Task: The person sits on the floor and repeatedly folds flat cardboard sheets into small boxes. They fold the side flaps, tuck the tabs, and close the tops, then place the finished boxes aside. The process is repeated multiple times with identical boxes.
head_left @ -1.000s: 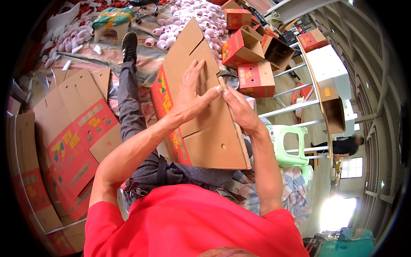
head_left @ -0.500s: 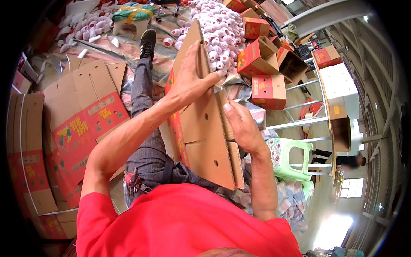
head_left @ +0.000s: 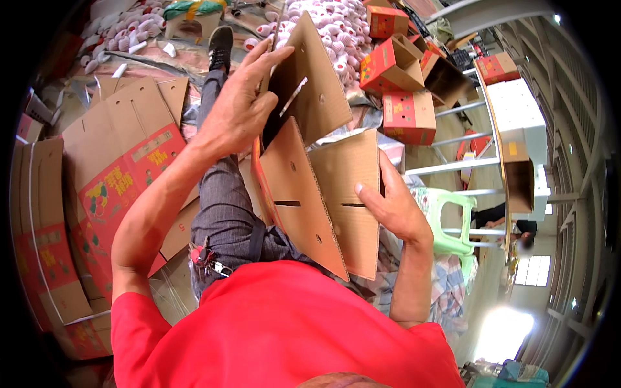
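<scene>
A half-unfolded cardboard box (head_left: 303, 194) stands over my lap, brown inside with red printed outer sides. Its flaps spread apart, with round holes and slots in them; a bright slit crosses the shaded far flap. At the far left edge of the box, my left hand (head_left: 239, 103) grips the board, index finger stretched along the rim and thumb bent. My right hand (head_left: 398, 208) holds the right flap (head_left: 356, 213), its thumb on the inner face and the other fingers behind the board.
Flat red-and-brown cartons (head_left: 129, 155) lie to the left beside a strapped carton stack (head_left: 45, 220). Fruit in white foam nets (head_left: 333, 32) is heaped ahead. Open boxes (head_left: 391, 64) stand at the far right, near a metal-framed table (head_left: 495, 123) and a green stool (head_left: 453, 223).
The folded carton has opened out, its flaps now apart. My left hand has moved left along with its wall; my right hand has moved slightly right and nearer, with the right flap.
</scene>
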Action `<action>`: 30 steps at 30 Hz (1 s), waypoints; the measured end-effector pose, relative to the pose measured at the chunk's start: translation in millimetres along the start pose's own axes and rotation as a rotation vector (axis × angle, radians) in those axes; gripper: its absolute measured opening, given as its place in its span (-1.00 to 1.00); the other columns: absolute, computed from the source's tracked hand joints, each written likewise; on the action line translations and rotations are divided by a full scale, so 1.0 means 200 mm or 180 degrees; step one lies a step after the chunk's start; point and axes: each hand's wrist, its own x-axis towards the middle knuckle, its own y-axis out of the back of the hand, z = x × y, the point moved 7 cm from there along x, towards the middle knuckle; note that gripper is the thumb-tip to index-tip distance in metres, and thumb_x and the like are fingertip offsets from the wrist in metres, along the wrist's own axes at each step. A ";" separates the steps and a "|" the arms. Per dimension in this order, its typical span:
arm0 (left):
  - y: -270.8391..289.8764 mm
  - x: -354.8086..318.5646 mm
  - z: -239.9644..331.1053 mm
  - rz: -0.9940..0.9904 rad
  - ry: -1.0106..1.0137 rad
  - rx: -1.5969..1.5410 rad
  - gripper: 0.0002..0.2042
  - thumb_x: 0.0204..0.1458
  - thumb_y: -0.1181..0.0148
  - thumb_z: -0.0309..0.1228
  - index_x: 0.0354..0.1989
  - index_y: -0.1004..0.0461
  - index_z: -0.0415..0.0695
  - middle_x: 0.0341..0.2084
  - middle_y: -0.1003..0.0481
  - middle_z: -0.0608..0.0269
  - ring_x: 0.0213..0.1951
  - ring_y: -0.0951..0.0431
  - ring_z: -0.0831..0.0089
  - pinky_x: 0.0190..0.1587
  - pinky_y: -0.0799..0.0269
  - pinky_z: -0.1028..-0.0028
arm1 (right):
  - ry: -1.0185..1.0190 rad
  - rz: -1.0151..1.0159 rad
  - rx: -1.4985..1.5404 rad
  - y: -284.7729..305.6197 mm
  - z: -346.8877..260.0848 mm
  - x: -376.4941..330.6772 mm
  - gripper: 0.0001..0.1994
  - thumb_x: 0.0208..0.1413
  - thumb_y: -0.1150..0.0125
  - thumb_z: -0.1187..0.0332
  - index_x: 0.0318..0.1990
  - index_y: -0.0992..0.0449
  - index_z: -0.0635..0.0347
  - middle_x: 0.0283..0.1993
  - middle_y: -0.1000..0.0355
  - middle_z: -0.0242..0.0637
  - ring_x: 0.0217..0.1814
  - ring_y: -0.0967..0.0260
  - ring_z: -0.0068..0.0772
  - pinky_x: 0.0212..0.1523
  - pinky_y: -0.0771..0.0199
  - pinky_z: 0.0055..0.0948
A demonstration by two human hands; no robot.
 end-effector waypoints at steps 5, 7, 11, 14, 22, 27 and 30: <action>0.09 0.05 0.04 0.0024 -0.0810 0.1528 -0.45 0.02 -0.16 -0.45 0.29 -0.50 -0.15 0.53 -0.14 -0.16 0.56 -0.09 -0.06 0.58 0.00 0.07 | -0.0457 -0.0487 0.0157 0.07 0.08 -0.09 -0.44 0.29 -0.13 0.45 0.42 -0.26 0.40 0.29 -0.46 0.04 0.33 -0.42 -0.22 0.34 -0.37 -0.25; 0.11 0.18 0.06 -0.0027 -0.1134 0.2020 -0.39 0.00 -0.23 -0.51 0.35 -0.47 -0.03 0.52 -0.19 0.03 0.57 -0.05 -0.01 0.57 -0.01 0.10 | -0.0041 -0.0662 -0.0105 0.05 0.01 -0.02 -0.46 0.29 -0.08 0.47 0.42 -0.27 0.40 0.27 -0.48 0.09 0.29 -0.47 -0.09 0.32 -0.40 -0.24; -0.03 0.60 -0.05 -0.1303 -0.1082 0.2012 -0.40 0.06 -0.30 -0.34 0.34 -0.43 -0.14 0.27 -0.48 -0.02 0.33 -0.44 0.02 0.41 -0.30 0.20 | 0.0743 -0.0579 -0.0913 0.08 -0.05 0.11 -0.48 0.33 -0.06 0.45 0.43 -0.29 0.31 0.26 -0.47 0.15 0.27 -0.45 0.20 0.30 -0.42 -0.07; 0.26 0.79 -0.23 -0.1653 -0.0902 0.1923 -0.48 0.07 -0.38 -0.32 0.23 -0.51 -0.18 0.18 -0.52 0.01 0.23 -0.51 0.12 0.33 -0.38 0.20 | 0.1060 -0.0536 -0.1537 0.08 -0.24 0.27 -0.48 0.32 -0.05 0.46 0.44 -0.31 0.23 0.21 -0.51 0.17 0.22 -0.48 0.23 0.23 -0.47 0.00; 0.09 0.50 -0.03 -0.3101 -0.0404 0.1553 -0.63 0.18 -0.27 -0.21 -0.09 -0.62 -0.33 -0.25 -0.62 -0.05 -0.14 -0.65 0.18 0.02 -0.53 0.25 | 0.0846 -0.0051 -0.1605 0.40 0.10 0.33 -0.57 0.29 -0.16 0.40 0.31 -0.51 0.05 0.06 -0.62 0.01 0.11 -0.58 -0.02 0.13 -0.54 -0.14; -0.22 0.19 0.04 -0.3274 -0.0107 0.1136 -0.60 0.18 -0.21 -0.28 0.05 -0.57 -0.36 -0.14 -0.65 -0.16 -0.05 -0.68 0.05 0.03 -0.56 0.22 | -0.0041 0.1412 -0.2163 0.54 0.33 0.17 -0.42 0.07 -0.48 0.21 0.27 -0.54 0.12 0.04 -0.63 -0.14 0.30 -0.44 -0.12 0.36 -0.29 -0.05; -0.16 0.07 0.17 -0.3002 -0.0194 0.0840 -0.61 0.16 -0.20 -0.33 0.08 -0.57 -0.34 -0.13 -0.65 -0.16 -0.07 -0.67 0.02 0.00 -0.57 0.19 | -0.0036 0.2575 -0.2098 0.56 0.35 0.08 -0.12 -0.20 -0.68 0.10 0.33 -0.45 0.21 0.37 -0.40 -0.09 0.69 0.16 0.08 0.60 0.35 0.23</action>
